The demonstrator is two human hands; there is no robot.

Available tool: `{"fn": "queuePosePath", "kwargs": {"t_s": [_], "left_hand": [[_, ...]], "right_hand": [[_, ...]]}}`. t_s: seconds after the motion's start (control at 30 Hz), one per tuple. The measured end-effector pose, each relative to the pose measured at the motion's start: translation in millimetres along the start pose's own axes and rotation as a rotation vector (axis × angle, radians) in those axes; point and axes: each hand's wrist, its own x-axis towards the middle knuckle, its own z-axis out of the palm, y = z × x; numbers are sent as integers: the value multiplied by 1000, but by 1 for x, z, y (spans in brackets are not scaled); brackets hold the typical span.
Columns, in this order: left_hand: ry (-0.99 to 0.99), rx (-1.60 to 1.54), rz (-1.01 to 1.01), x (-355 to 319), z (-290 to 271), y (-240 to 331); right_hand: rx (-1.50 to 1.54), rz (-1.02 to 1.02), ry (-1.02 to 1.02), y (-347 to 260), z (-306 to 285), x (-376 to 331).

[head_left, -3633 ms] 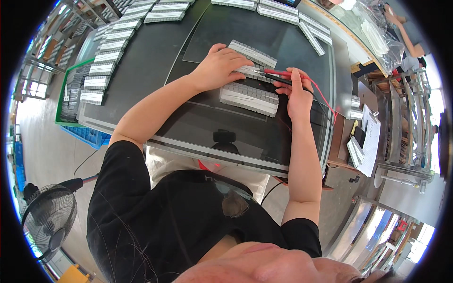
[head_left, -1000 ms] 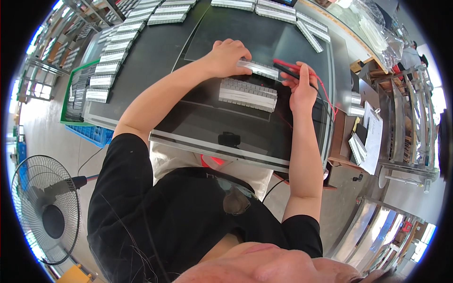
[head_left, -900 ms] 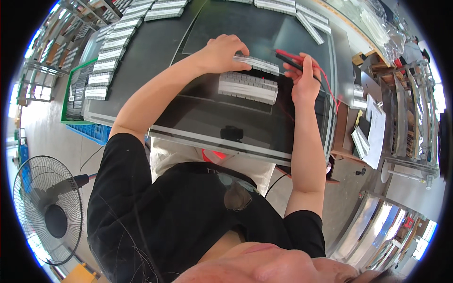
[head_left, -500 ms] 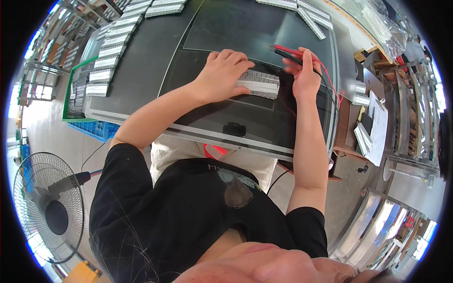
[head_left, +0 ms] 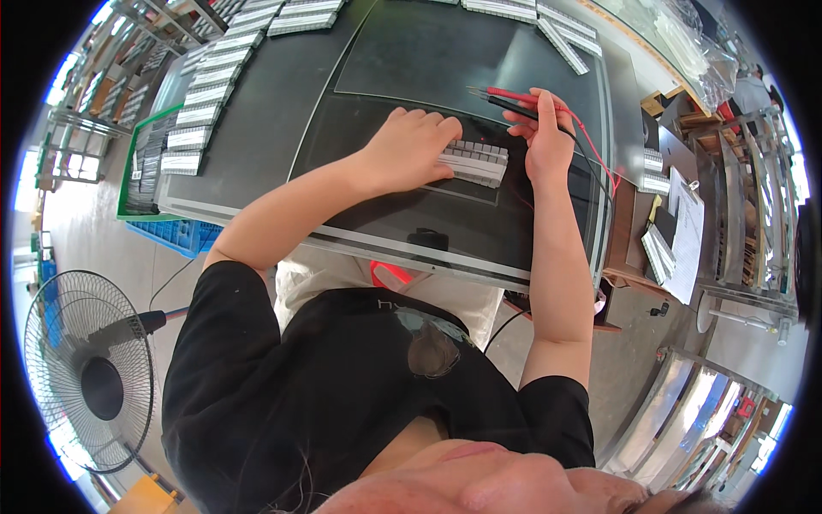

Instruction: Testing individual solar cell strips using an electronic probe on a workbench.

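- Head view: left hand [head_left: 409, 147] lies flat, fingers spread, on the ribbed grey block [head_left: 476, 161].
- Right hand [head_left: 543, 141], just beside the block, grips two thin probes [head_left: 514, 100], red and black.
- Beyond the hands: a smooth dark mat [head_left: 445, 60], rows of similar grey strips [head_left: 205, 86].

left hand [head_left: 409, 147] on grey block [head_left: 473, 162], right hand [head_left: 541, 137] gripping probes [head_left: 514, 100]

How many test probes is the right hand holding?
2: a red probe and a black probe, side by side in the right hand, tips pointing left above the white block under the left hand.
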Motion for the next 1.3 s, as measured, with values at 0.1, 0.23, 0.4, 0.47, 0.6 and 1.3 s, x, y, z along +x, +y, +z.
{"fn": "queuePosePath", "kwargs": {"t_s": [0.1,0.23,0.4,0.47,0.6,1.3], "left_hand": [[3,-19,-11,-6,-1,5],[57,14,-34,-11,-1,11],[8,22,-92,-16,-4,24],[-30,15,-103,-19,-5,29],[117,167,0,-27,0,40],[229,180,65,-30,3,32]], "right_hand": [[-8,-12,-14,-2,2,-2],[9,-19,-9,-3,4,-2],[16,-29,-21,-1,2,-3],[27,-32,-28,-2,2,-4],[46,-29,-46,-4,2,-6],[129,60,-49,0,11,-20]]}}
